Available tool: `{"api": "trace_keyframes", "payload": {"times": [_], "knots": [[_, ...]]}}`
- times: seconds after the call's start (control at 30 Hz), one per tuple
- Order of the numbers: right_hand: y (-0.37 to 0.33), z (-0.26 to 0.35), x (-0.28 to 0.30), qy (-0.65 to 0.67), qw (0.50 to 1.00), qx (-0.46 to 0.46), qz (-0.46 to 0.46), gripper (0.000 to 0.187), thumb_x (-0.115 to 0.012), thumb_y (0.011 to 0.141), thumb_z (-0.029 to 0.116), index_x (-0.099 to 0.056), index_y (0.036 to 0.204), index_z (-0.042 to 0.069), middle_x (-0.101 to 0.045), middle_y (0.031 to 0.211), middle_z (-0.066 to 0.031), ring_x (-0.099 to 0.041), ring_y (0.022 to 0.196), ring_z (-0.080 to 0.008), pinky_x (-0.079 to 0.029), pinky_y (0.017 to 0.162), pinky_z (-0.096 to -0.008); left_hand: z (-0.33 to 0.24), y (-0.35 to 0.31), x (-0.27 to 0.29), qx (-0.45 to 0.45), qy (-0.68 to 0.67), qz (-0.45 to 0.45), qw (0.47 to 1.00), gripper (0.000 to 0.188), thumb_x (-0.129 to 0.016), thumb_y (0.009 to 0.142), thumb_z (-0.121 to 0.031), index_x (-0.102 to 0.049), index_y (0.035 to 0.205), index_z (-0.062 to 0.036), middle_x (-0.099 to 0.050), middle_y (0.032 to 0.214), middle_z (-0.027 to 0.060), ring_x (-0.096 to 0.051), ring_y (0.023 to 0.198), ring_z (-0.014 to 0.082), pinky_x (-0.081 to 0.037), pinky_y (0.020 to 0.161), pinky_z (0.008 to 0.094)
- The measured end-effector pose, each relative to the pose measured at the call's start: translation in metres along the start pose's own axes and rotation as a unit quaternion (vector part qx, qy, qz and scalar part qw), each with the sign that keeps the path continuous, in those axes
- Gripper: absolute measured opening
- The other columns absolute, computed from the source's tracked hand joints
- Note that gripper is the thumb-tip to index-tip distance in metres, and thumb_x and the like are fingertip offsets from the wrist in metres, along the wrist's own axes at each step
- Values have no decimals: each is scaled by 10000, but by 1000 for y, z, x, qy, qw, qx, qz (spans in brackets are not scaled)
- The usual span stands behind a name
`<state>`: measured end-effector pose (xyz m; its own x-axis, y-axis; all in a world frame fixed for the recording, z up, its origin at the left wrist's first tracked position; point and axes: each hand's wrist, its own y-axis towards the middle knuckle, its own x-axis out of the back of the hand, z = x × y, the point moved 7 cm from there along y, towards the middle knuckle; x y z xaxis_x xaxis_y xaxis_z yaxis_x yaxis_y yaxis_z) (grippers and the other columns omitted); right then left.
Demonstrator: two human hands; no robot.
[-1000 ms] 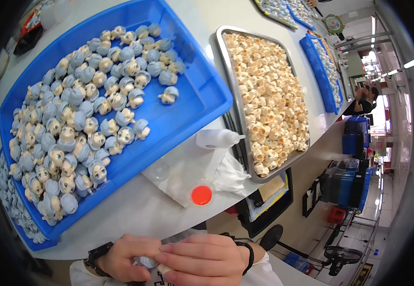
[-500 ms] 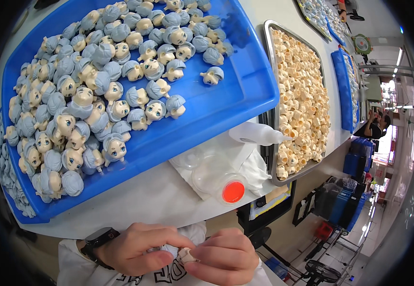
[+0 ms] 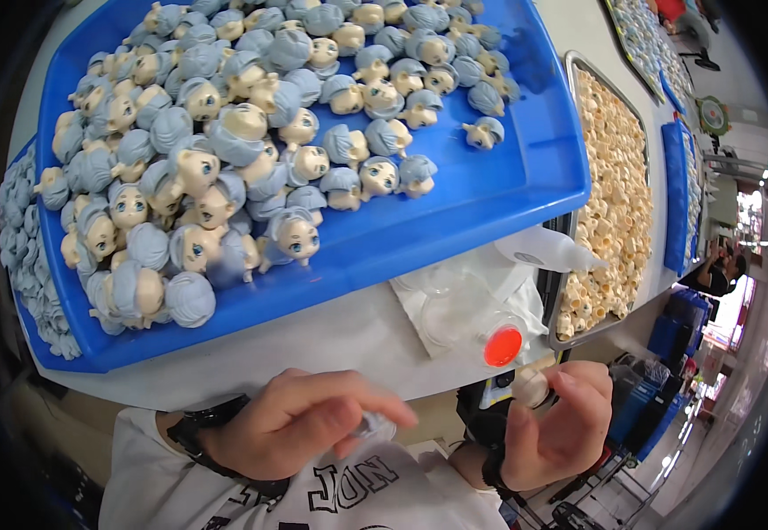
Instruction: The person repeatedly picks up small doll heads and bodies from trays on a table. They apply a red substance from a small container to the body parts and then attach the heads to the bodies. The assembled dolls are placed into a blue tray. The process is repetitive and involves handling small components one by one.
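Observation:
My left hand (image 3: pixel 304 428), with a black watch on its wrist, is closed on a small light-blue doll hair piece (image 3: pixel 377 427); its fingers are slightly blurred and partly hide the piece. To the right, my right hand (image 3: pixel 565 428) pinches a cream doll head part (image 3: pixel 531 387) between thumb and fingertips. The two parts are apart. Beyond my hands, many doll heads (image 3: pixel 296 237) with blue hair and painted eyes lie piled in a blue plastic bin (image 3: pixel 463 208).
Right of the bin, a metal tray (image 3: pixel 570 331) holds many cream parts (image 3: pixel 614 203). Between them lie a white squeeze bottle (image 3: pixel 547 249), clear dishes (image 3: pixel 441 309), a red disc (image 3: pixel 502 346) and white cloth (image 3: pixel 410 296). Blue hair pieces (image 3: pixel 35 256) lie at far left.
My hands have drawn apart, the right one moving right and up with the cream part; the blue piece stays at my left hand. The whole view has shifted, moving the bin rightward.

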<state>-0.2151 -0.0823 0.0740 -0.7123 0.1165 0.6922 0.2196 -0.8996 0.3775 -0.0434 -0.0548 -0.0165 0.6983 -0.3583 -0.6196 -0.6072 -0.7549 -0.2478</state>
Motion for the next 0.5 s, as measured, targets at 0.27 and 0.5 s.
{"api": "trace_keyframes", "payload": {"times": [0.27,0.5], "knots": [[16,-3,-6,-30,996,-34,71,333,-648,592,-25,-579,917,-15,-549,824,-148,-510,740,-217,-396,659,-279,1,1,-7,23,39,17,999,376,-482,895,-118,-429,1246,6,-595,873,54,-531,719,67,-430,658,209],[23,-2,-8,-64,990,-25,125,369,-641,575,-47,-598,936,18,-562,831,-123,-524,721,-217,-413,624,-284,5,0,-6,10,81,31,996,424,-556,889,-180,-426,1261,-22,-604,875,41,-544,690,59,-441,638,200]]}}
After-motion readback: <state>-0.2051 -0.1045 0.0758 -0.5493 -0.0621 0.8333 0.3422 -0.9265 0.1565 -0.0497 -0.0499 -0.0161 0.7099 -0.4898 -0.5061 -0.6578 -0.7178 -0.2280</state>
